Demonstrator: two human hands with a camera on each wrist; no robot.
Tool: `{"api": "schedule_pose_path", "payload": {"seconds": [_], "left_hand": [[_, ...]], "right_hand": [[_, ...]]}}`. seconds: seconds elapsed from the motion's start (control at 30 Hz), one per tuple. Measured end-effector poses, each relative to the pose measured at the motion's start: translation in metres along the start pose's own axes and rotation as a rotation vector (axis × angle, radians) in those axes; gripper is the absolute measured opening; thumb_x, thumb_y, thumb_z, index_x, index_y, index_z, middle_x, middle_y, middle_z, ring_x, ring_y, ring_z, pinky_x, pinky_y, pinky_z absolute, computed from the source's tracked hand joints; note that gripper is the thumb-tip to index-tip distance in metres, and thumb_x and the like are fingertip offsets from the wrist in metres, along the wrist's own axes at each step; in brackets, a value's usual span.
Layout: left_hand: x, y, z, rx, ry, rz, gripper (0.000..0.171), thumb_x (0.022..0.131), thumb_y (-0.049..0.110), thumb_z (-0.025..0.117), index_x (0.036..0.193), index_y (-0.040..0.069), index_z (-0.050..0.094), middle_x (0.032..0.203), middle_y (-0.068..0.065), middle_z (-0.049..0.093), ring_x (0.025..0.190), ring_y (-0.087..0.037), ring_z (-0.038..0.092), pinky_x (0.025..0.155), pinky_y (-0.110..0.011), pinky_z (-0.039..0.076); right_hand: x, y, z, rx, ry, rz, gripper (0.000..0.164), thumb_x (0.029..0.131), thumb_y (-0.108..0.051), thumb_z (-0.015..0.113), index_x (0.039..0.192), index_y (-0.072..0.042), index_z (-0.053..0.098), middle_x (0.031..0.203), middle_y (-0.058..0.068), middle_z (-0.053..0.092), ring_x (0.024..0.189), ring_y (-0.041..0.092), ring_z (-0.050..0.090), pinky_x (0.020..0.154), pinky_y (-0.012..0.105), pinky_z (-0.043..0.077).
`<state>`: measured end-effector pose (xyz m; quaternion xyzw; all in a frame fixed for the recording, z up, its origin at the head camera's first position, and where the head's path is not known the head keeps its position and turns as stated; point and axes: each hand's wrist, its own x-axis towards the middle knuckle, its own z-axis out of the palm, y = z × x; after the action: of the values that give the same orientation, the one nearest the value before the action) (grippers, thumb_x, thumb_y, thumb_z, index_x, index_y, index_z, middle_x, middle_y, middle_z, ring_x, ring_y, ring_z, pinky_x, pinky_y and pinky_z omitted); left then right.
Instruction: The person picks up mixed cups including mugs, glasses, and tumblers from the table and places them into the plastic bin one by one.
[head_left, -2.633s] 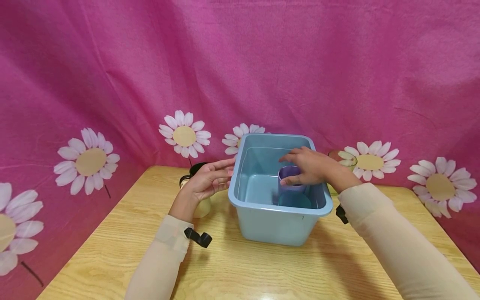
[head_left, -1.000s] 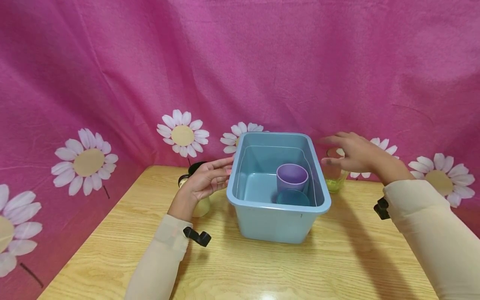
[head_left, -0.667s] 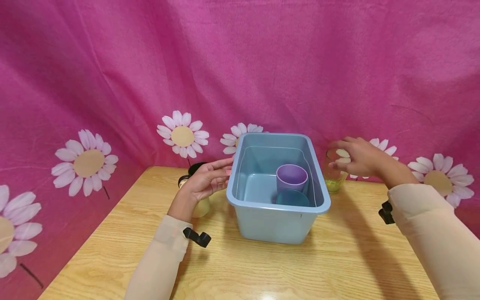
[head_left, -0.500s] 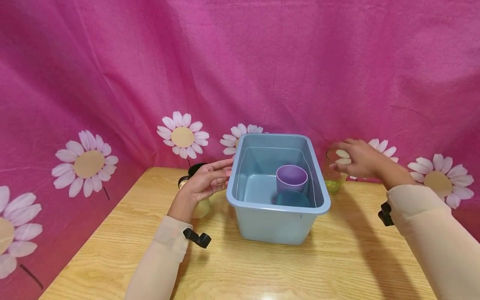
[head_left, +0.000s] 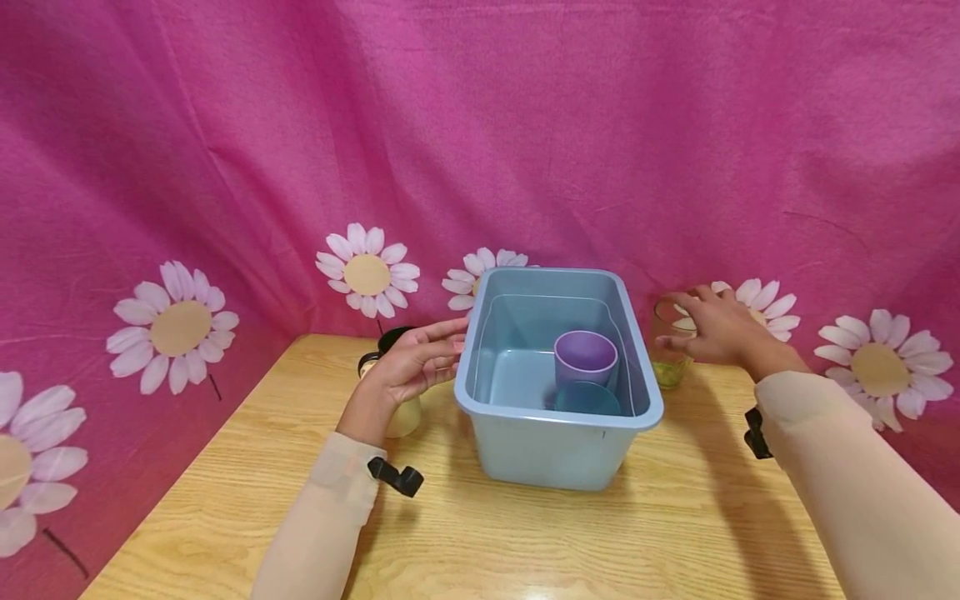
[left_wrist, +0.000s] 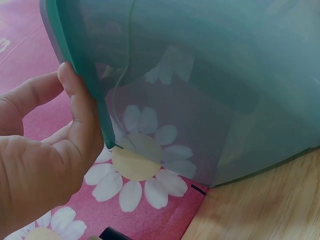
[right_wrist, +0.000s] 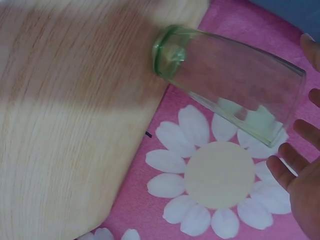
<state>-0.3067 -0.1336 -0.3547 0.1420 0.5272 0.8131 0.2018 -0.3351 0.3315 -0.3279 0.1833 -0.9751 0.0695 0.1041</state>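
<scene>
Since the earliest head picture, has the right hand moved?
Yes: the right hand went rightward, from the purple cup inside the blue tub to outside it, near the green-tinted glass.

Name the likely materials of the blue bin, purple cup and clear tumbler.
Blue bin: probably plastic, smooth, slightly shiny; highlights on its floor. Purple cup: perhaps plastic, opaque, satin, evenly coloured. Tumbler: likely glass, glossy; walls see-through, base greenish.

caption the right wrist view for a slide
Right hand beside the rim of a glass on the table, pink floral cloth behind.
</scene>
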Motion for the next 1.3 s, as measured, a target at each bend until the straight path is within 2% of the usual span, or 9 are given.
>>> {"api": "schedule_pose_path", "payload": {"seconds": [0.23, 0.47, 0.8, 0.93, 1.07, 1.17, 1.3], "left_hand": [[-0.001, -0.001, 0.000, -0.009, 0.001, -0.006, 0.053, 0.102, -0.008, 0.050, 0.154, -0.004, 0.040, 0.116, -0.010, 0.070, 0.089, -0.018, 0.073, 0.081, -0.032, 0.060], [0.000, -0.001, -0.001, -0.001, 0.001, -0.013, 0.053, 0.102, -0.006, 0.052, 0.153, -0.003, 0.041, 0.117, -0.010, 0.071, 0.089, -0.017, 0.073, 0.081, -0.031, 0.060], [0.000, 0.001, 0.001, 0.002, 0.018, -0.016, 0.052, 0.102, -0.006, 0.053, 0.152, -0.003, 0.043, 0.115, -0.009, 0.071, 0.087, -0.016, 0.073, 0.079, -0.030, 0.060], [0.000, 0.002, 0.001, 0.003, 0.029, -0.015, 0.051, 0.102, -0.005, 0.053, 0.152, -0.002, 0.044, 0.115, -0.009, 0.071, 0.086, -0.016, 0.073, 0.079, -0.030, 0.060], [0.001, 0.003, 0.002, 0.004, 0.029, -0.013, 0.051, 0.102, -0.005, 0.053, 0.152, -0.002, 0.043, 0.114, -0.010, 0.070, 0.086, -0.016, 0.073, 0.078, -0.030, 0.060], [0.001, 0.002, 0.001, 0.004, 0.025, -0.010, 0.051, 0.102, -0.006, 0.052, 0.153, -0.003, 0.043, 0.115, -0.010, 0.070, 0.086, -0.016, 0.073, 0.079, -0.030, 0.060], [0.001, 0.001, 0.001, 0.008, 0.026, -0.009, 0.051, 0.102, -0.006, 0.052, 0.152, -0.003, 0.043, 0.116, -0.010, 0.070, 0.087, -0.016, 0.073, 0.079, -0.030, 0.060]], "right_hand": [[0.003, -0.001, 0.007, 0.005, -0.039, 0.045, 0.081, 0.090, -0.054, 0.072, 0.149, -0.006, 0.045, 0.141, 0.032, 0.041, 0.115, 0.059, 0.038, 0.089, 0.069, 0.042], [0.005, -0.003, 0.008, 0.044, -0.106, 0.090, 0.085, 0.092, -0.054, 0.069, 0.154, -0.005, 0.037, 0.148, 0.035, 0.028, 0.123, 0.061, 0.028, 0.097, 0.075, 0.028], [0.005, -0.001, 0.011, 0.085, -0.155, 0.121, 0.088, 0.093, -0.052, 0.068, 0.157, -0.007, 0.029, 0.151, 0.039, 0.020, 0.126, 0.067, 0.024, 0.095, 0.080, 0.029], [0.008, -0.001, 0.011, 0.105, -0.141, 0.121, 0.084, 0.093, -0.051, 0.068, 0.155, -0.007, 0.031, 0.147, 0.039, 0.023, 0.123, 0.067, 0.025, 0.093, 0.079, 0.033], [0.009, 0.000, 0.009, 0.114, -0.122, 0.118, 0.076, 0.095, -0.047, 0.067, 0.150, -0.006, 0.034, 0.136, 0.040, 0.030, 0.115, 0.063, 0.030, 0.089, 0.074, 0.035], [0.008, -0.002, 0.008, 0.114, -0.110, 0.122, 0.073, 0.095, -0.045, 0.068, 0.147, -0.006, 0.035, 0.129, 0.038, 0.034, 0.111, 0.058, 0.031, 0.088, 0.069, 0.035], [0.006, -0.004, 0.008, 0.109, -0.096, 0.127, 0.073, 0.093, -0.045, 0.070, 0.147, -0.007, 0.037, 0.126, 0.037, 0.036, 0.111, 0.056, 0.030, 0.087, 0.066, 0.033]]}}
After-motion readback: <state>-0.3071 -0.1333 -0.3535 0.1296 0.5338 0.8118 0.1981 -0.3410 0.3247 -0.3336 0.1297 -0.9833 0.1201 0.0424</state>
